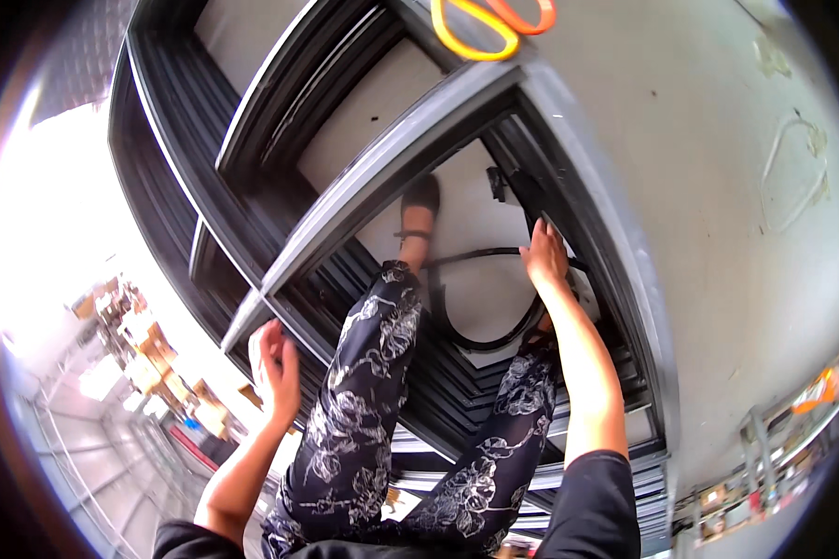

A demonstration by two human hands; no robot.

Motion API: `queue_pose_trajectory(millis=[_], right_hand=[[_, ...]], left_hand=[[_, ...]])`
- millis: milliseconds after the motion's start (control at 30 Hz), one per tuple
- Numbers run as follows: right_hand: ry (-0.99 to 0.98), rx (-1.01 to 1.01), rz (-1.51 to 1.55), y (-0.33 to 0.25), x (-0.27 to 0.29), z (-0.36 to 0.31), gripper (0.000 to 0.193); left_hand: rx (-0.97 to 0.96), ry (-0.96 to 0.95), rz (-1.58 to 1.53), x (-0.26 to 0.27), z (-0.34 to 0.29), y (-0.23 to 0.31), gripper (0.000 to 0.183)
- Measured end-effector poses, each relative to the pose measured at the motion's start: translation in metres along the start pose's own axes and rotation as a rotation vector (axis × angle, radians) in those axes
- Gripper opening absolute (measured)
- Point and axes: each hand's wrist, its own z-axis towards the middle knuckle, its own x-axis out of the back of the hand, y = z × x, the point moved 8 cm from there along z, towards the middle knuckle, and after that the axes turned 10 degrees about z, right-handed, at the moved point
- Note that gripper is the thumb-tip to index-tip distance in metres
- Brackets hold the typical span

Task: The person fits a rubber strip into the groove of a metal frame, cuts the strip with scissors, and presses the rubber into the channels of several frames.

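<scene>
Several dark frames with silvery-grey edges lie stacked, and my legs stand inside the opening of the top frame. A thin black strip, rubber-like, loops over the floor inside it. My right hand is at the frame's right inner side, where the strip passes; its fingers are drawn together on the strip, though the fingertips partly hide the contact. Near the left corner of the frame, my left hand hovers with loosely bent fingers and nothing visible in it.
More dark frames stand stacked at the left and far side. Yellow and orange loop-shaped handles lie at the far corner. A small black piece is by the inner edge. Cartons are at the left, and a pale wire loop at the right.
</scene>
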Motion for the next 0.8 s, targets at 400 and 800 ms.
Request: queue_pose_trajectory(millis=[400,800], right_hand=[[0.151,-0.033,-0.336,-0.024,-0.064,0.076,0.067],[0.231,0.028,-0.16,-0.006,-0.058,0.033,0.02]], left_hand=[[0.997,-0.684,-0.249,-0.19,-0.377,-0.278,0.037],[0.801,-0.388,-0.449,-0.114,-0.176,-0.196,0.022]])
